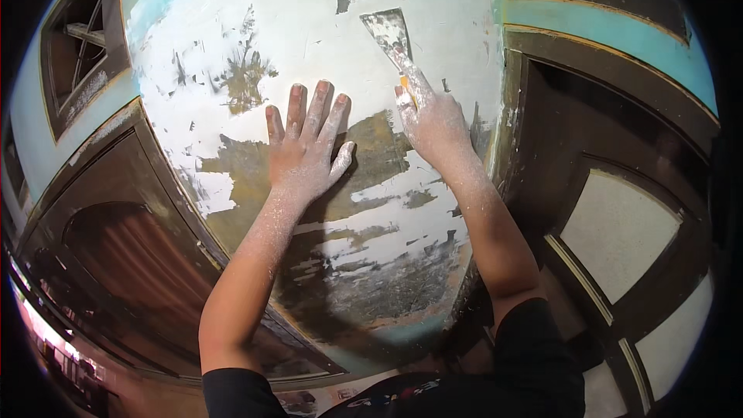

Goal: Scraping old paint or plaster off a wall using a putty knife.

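Note:
A wall (309, 39) in front of me is partly coated in white and partly scraped to dark, brownish-grey patches. My left hand (306, 139) lies flat against it with the fingers spread, over the edge between white coating and bare patch. To its right, my right hand (436, 128) grips a putty knife (389, 31) by its orange handle. The knife's wide blade, smeared with white, points up and rests on or close to the white surface; which of the two I cannot tell. White dust covers both hands and forearms.
A dark wooden door (147, 255) with a brown curtain-like panel stands left of the wall. On the right is a dark door frame (515, 101) with a paneled door holding pale panels (619, 232). Turquoise paint (619, 27) runs above it. A latticed window (81, 39) sits at upper left.

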Available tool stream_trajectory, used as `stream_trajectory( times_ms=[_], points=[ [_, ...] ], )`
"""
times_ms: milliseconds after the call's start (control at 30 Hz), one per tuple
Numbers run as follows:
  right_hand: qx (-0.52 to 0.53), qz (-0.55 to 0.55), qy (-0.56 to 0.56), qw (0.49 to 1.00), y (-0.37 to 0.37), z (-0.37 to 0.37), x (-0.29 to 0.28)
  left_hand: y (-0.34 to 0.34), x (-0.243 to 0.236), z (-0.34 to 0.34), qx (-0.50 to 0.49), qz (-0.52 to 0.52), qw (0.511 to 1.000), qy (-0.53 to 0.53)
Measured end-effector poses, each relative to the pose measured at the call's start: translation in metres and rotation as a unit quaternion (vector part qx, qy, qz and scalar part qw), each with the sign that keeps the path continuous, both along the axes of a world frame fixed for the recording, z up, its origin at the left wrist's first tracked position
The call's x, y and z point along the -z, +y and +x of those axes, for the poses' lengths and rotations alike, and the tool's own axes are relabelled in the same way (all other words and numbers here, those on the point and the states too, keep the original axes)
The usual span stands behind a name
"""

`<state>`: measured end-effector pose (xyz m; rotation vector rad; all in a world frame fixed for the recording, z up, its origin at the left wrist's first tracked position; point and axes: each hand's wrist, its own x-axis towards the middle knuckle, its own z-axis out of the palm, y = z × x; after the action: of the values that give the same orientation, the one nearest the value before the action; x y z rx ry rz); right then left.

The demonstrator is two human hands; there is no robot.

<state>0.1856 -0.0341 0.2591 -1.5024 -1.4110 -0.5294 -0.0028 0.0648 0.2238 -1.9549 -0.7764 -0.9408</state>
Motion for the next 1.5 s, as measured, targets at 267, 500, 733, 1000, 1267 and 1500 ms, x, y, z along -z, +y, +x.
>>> stream_trajectory(
  times_ms=[267, 500, 733, 1000, 1267, 1500],
  points=[
    [-0.021, 0.022, 0.003, 1.0, 0.003, 0.002, 0.008, -0.001, 0.005, 0.001, -0.001, -0.003, 1.0, 0.002],
    [-0.247, 0.029, 0.159, 0.955, 0.004, -0.002, 0.29, 0.001, 0.073, -0.007, 0.027, -0.023, 0.999, -0.024],
    [-0.129, 0.088, 0.174, 0.972, -0.001, 0.02, 0.263, 0.001, 0.195, -0.01, 0.036, -0.05, 0.997, -0.042],
    [-0.309, -0.152, 0.474, 0.81, -0.024, 0.018, 0.396, -0.004, 0.322, -0.012, 0.02, -0.118, 0.99, -0.074],
    [-0.309, -0.126, 0.382, 0.862, -0.004, 0.03, 0.316, -0.018, 0.359, -0.015, 0.005, -0.199, 0.972, -0.124],
    [-0.334, -0.197, 0.382, 0.839, -0.023, 0.022, 0.378, -0.028, 0.312, -0.002, -0.03, -0.27, 0.936, -0.224]
  ],
)
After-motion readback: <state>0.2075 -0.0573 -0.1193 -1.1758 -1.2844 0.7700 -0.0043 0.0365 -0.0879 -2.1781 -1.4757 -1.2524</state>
